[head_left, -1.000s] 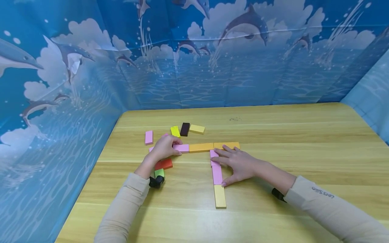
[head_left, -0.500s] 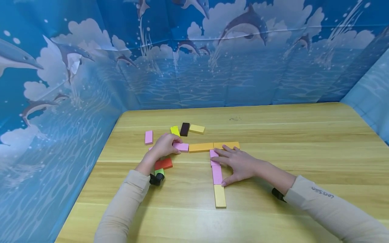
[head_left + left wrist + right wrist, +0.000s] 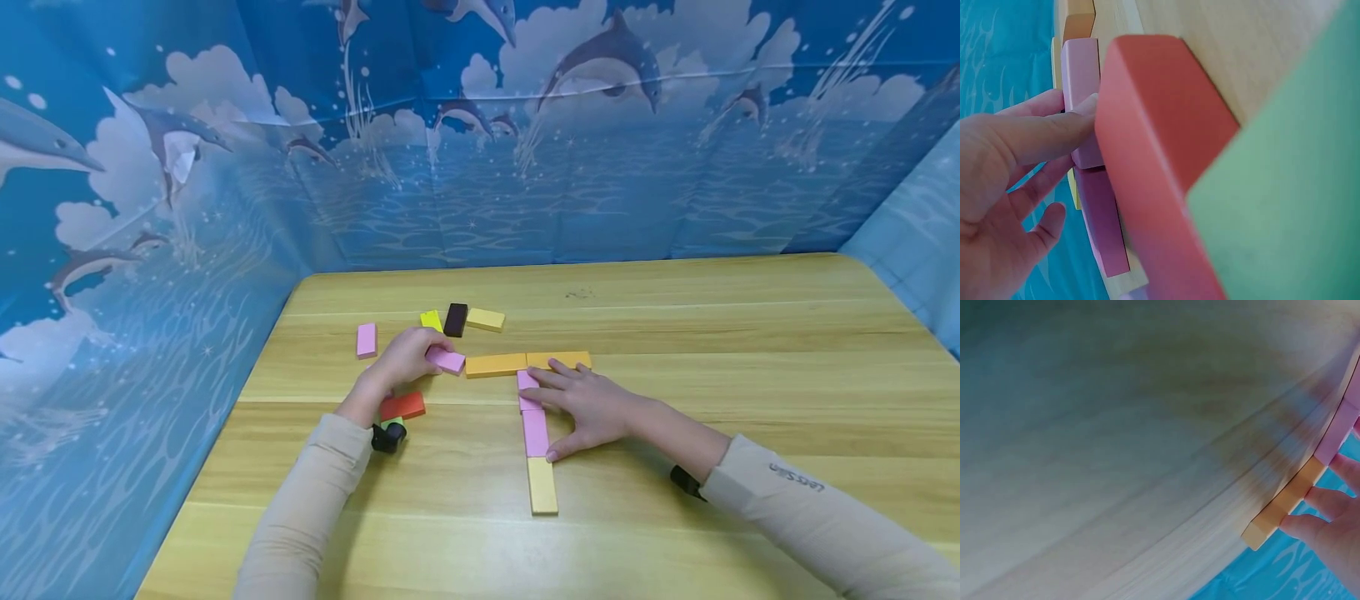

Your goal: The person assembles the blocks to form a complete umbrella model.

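Note:
In the head view my left hand pinches a pink block, which sits slightly askew by the left end of a row of two orange blocks. The left wrist view has the thumb on the near face of that pink block, with another pink block beyond its end. My right hand lies with spread fingers over the column of pink blocks below the orange row, fingertips reaching an orange block in the right wrist view. A cream block ends the column.
Close to the left wrist lie a red block and a green block. Behind the left hand are a pink block, a yellow block, a black block and a cream block. A dolphin-print curtain borders the table.
My left hand has shifted slightly away from me, and its pink block has turned from in line with the orange row to an angle. The right hand has stayed in place.

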Motion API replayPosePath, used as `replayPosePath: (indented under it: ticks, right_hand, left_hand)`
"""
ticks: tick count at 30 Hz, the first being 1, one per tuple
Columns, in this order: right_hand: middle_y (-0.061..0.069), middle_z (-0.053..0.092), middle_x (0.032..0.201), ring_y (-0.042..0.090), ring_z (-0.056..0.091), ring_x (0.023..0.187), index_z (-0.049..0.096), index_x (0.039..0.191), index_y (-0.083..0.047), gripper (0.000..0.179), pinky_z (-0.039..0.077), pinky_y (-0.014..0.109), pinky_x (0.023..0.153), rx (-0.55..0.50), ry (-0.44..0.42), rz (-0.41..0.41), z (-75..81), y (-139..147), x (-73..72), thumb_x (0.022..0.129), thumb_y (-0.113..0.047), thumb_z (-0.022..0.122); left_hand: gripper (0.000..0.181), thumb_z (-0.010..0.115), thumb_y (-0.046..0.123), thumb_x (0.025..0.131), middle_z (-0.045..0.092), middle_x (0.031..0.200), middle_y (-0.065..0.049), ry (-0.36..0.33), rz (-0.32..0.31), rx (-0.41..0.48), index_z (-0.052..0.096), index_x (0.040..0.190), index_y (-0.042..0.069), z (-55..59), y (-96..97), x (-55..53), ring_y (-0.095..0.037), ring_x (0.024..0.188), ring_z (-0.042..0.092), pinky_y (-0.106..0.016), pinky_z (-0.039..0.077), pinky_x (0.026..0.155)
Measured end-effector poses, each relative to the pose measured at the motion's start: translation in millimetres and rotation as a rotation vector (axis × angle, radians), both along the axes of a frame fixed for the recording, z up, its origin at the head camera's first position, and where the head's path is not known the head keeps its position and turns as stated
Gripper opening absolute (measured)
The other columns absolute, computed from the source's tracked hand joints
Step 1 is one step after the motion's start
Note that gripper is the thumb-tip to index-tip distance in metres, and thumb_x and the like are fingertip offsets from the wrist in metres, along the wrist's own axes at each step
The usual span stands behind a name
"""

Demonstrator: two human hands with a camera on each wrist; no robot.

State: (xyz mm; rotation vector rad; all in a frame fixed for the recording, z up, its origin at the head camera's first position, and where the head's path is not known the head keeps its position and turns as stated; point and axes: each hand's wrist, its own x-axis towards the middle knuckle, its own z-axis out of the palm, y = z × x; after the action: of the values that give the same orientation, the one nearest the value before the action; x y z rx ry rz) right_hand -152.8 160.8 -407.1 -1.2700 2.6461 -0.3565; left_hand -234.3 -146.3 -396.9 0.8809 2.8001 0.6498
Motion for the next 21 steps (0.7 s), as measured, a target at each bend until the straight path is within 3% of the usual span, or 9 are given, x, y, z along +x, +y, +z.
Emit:
replayPosePath:
  ticks: [9,21]
  right_hand:
    - [0.015,0.027,0.150,0.046,0.020,0.135,0.042,0.141,-0.015,0.087,0.024,0.068,0.096,-0.007,-0.015,0.001,0.3,-0.5,0.4,0.075,-0.068,0.059]
    - [0.016,0.027,0.149,0.046,0.020,0.134,0.041,0.142,-0.015,0.087,0.024,0.068,0.096,-0.005,-0.015,-0.004,0.4,-0.9,0.5,0.075,-0.069,0.058]
  left_hand:
    - [0.031,0.074,-0.007,0.072,0.067,0.098,-0.005,0.023,-0.056,-0.032,0.070,0.100,0.006,1.8,2.3,-2.9,-0.022,0.090,0.059,-0.036,0.046,0.084]
    - [0.038,0.057,-0.021,0.071,0.068,0.095,-0.005,0.057,-0.131,-0.023,0.071,0.096,0.004,5.4,7.5,-9.3,-0.021,0.092,0.060,-0.034,0.047,0.085]
